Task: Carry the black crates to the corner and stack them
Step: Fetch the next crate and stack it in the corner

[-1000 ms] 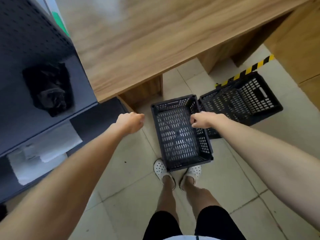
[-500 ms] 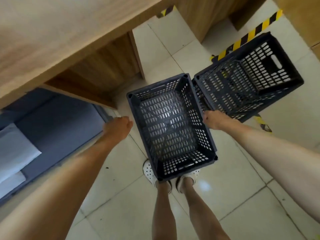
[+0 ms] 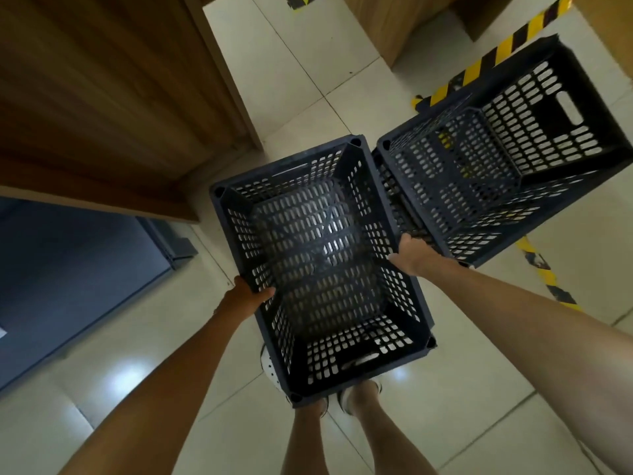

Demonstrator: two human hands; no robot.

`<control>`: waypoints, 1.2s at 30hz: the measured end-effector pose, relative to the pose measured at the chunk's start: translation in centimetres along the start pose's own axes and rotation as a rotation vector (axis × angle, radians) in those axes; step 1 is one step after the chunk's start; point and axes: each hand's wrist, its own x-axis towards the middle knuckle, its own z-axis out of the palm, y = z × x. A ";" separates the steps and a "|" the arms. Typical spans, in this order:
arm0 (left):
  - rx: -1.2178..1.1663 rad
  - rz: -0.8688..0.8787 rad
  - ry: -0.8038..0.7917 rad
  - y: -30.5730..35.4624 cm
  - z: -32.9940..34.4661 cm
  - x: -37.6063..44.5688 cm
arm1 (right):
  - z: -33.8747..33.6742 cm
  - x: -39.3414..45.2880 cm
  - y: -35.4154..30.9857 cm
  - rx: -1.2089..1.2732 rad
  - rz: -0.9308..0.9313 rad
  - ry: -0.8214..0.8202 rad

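Black perforated plastic crate (image 3: 322, 265) held above pale tiled floor (image 3: 294, 70), directly over person's feet. Left hand (image 3: 245, 296) grips left rim, thumb hooked inside wall. Right hand (image 3: 412, 255) grips right rim, fingers curled over outer side. Second black perforated crate (image 3: 503, 166) sits tilted just beside on right, over yellow-black hazard tape (image 3: 496, 56). Wooden desk panel (image 3: 102, 97) upper left.

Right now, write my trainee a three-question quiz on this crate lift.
1. True or false: both hands hold the near crate.
2. Which hand grips the rim nearest the second crate? A left hand B right hand
3. What striped marking crosses the floor by the second crate?

Key: 1 true. 2 B. 3 yellow-and-black tape.
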 end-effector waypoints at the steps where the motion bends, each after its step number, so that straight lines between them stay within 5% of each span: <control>1: -0.057 -0.008 0.007 -0.2 0.4 0.4 | 0.2 0.3 -0.1 0.026 0.006 -0.004; 7: -0.294 -0.017 0.033 -1.4 0.5 1.2 | 0.2 1.4 -0.1 0.255 0.062 -0.016; 20: -0.082 0.066 0.102 -4.1 -1.8 -9.3 | -5.2 -7.5 1.5 0.220 0.016 -0.169; 30: 0.112 0.178 0.107 -3.3 -7.6 -23.7 | -10.9 -22.6 4.6 0.187 0.002 -0.310; 36: 0.313 0.272 0.147 -0.9 -8.9 -32.5 | -11.4 -33.0 7.9 0.184 0.030 -0.223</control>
